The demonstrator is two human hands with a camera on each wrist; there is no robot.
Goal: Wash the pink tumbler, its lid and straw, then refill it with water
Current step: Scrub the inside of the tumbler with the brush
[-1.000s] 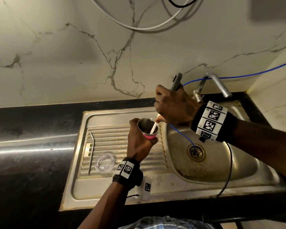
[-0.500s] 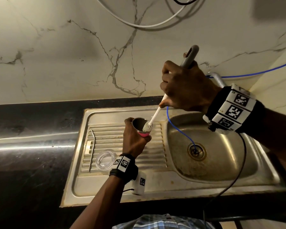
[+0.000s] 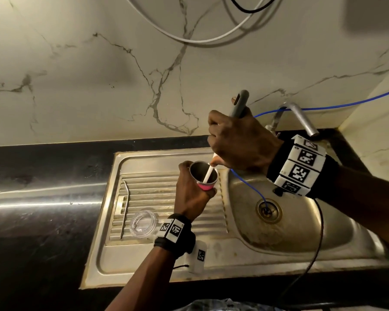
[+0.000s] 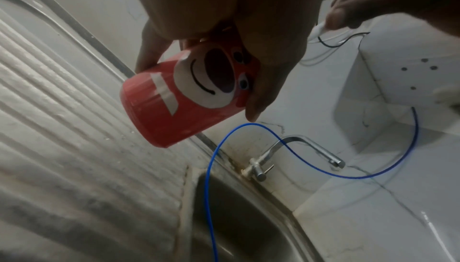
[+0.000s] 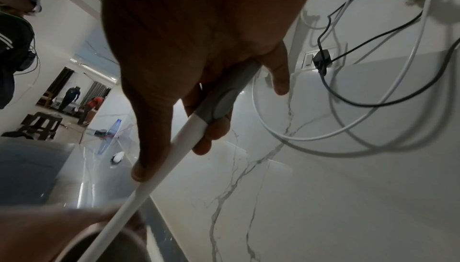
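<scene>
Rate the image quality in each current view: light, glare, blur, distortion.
Head view: dim warm light, a glare streak on the black counter, wide-angle bending of the sink edges. Left wrist view: the pink tumbler reasonably sharp, the drainboard smeared. Right wrist view: the right hand dark against a bright wall, the brush shaft soft.

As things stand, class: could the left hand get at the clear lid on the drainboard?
Probably not yet. The left hand grips the pink tumbler, so its fingers are occupied. The clear lid lies uncovered on the drainboard just left of that wrist; the path looks free once the tumbler is released.
</scene>
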